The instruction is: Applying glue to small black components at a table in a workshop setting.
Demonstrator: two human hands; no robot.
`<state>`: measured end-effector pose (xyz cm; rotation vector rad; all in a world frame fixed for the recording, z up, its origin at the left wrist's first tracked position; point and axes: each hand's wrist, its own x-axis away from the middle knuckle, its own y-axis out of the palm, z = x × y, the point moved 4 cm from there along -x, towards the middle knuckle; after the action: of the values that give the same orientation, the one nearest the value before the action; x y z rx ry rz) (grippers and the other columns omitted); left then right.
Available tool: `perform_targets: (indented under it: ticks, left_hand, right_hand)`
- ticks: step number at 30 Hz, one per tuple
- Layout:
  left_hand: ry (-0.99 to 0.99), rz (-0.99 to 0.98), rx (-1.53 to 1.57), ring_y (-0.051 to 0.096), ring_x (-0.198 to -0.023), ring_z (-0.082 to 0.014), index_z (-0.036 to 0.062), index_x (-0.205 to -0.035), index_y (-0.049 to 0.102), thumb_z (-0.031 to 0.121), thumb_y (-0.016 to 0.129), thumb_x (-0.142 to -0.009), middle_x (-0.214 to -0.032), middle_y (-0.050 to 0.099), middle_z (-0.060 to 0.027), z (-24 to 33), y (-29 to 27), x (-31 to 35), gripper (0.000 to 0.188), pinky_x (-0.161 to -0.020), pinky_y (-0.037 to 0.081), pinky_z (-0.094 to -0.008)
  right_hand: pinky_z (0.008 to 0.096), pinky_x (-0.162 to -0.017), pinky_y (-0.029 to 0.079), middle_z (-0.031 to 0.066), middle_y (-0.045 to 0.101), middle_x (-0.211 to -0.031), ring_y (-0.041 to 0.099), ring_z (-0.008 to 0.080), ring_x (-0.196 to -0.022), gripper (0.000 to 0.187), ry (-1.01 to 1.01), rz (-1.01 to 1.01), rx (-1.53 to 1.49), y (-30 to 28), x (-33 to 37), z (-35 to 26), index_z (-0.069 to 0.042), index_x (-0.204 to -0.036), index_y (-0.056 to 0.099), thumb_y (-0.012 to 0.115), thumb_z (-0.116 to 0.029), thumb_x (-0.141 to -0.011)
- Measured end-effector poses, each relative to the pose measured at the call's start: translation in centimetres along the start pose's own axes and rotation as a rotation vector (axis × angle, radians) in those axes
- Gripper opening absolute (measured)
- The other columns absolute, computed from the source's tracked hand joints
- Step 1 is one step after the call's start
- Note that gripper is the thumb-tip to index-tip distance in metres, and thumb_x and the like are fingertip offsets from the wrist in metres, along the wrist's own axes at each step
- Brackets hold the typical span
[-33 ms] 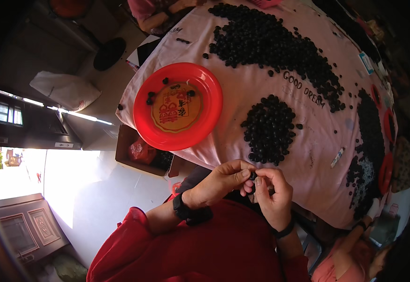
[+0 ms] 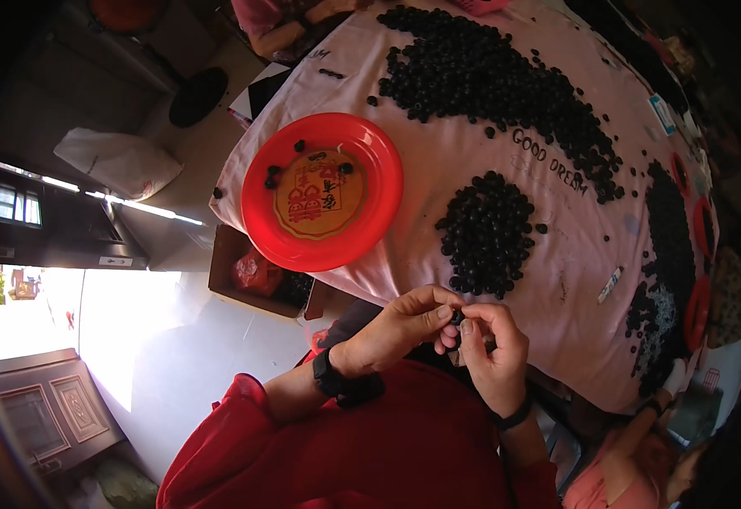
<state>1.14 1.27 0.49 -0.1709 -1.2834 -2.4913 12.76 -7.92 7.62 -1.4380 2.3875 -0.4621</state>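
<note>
Just off the near edge of the table, my left hand (image 2: 400,327) and my right hand (image 2: 499,346) meet fingertip to fingertip. Between their thumbs and forefingers is a small black round piece (image 2: 457,316), partly covered by the fingers. Both hands are closed in a pinch on it. A small heap of similar black pieces (image 2: 488,236) lies on the cloth right beyond my fingers. To its left stands a red plate (image 2: 379,222) with a few black pieces on it. Further off spreads a much larger heap of black pieces (image 2: 472,72).
A pale pink cloth (image 2: 421,157) covers the table. At its right lie a marker pen (image 2: 610,285), another dark heap (image 2: 666,254) and red plates (image 2: 697,314). An open cardboard box (image 2: 218,276) is below the left edge. Other people sit at the far left and lower right.
</note>
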Motion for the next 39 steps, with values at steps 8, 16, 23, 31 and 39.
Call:
perform_targets:
  ticks: [8, 16, 23, 31, 39]
  left_hand:
    - [0.006, -0.034, 0.08, 0.062, -0.092, -0.0125, 0.0054, -0.119, 0.057, 0.024, 0.051, -0.104, -0.106, 0.064, -0.0051, -0.46, -0.22, -0.22, 0.025, -0.082, 0.052, -0.0285]
    - [0.027, -0.021, 0.226, 0.064, -0.088, -0.0125, 0.0048, -0.116, 0.059, 0.024, 0.053, -0.103, -0.102, 0.065, -0.0048, 0.1, -0.34, -0.24, 0.024, -0.079, 0.052, -0.0288]
    - [-0.007, -0.036, 0.062, 0.067, -0.094, -0.014, 0.0032, -0.12, 0.061, 0.021, 0.058, -0.1, -0.104, 0.068, -0.0067, 0.25, -0.14, 0.1, 0.027, -0.081, 0.058, -0.028]
    - [-0.002, -0.058, 0.068, 0.063, -0.086, -0.0109, 0.0043, -0.117, 0.06, 0.031, 0.054, -0.102, -0.096, 0.065, -0.0025, -0.26, -0.43, 0.17, 0.031, -0.073, 0.053, -0.0267]
    - [0.067, -0.007, -0.073, 0.056, -0.084, -0.007, 0.0062, -0.111, 0.06, 0.034, 0.044, -0.107, -0.091, 0.059, 0.0009, -0.22, 0.24, 0.29, 0.032, -0.072, 0.049, -0.0242]
  right_hand:
    - [0.0239, -0.059, 0.051, 0.0067, 0.066, -0.084, 0.065, 0.011, -0.066, 0.009, 0.086, -0.005, -0.089, 0.35, 0.12, 0.68, -0.001, -0.105, 0.061, 0.058, -0.001, -0.096]
    - [0.0242, -0.059, 0.051, 0.0073, 0.069, -0.088, 0.066, 0.0119, -0.068, 0.017, 0.05, -0.01, -0.064, 0.41, -0.13, 0.2, -0.001, -0.11, 0.064, 0.058, 0.002, -0.094]
    - [0.0252, -0.058, 0.05, 0.0073, 0.068, -0.088, 0.063, 0.0116, -0.066, 0.015, -0.094, 0.017, 0.039, 0.34, -0.41, 0.1, -0.002, -0.109, 0.065, 0.059, 0.0, -0.095]
    - [0.0237, -0.056, 0.047, 0.0066, 0.066, -0.085, 0.059, 0.0098, -0.063, 0.012, -0.001, 0.008, -0.051, 0.44, -0.21, 0.63, -0.001, -0.107, 0.064, 0.057, -0.002, -0.097]
    - [0.0249, -0.056, 0.049, 0.0057, 0.066, -0.081, 0.065, 0.0106, -0.066, 0.008, 0.109, -0.028, -0.053, 0.92, -0.11, 0.21, -0.001, -0.102, 0.061, 0.063, -0.004, -0.095]
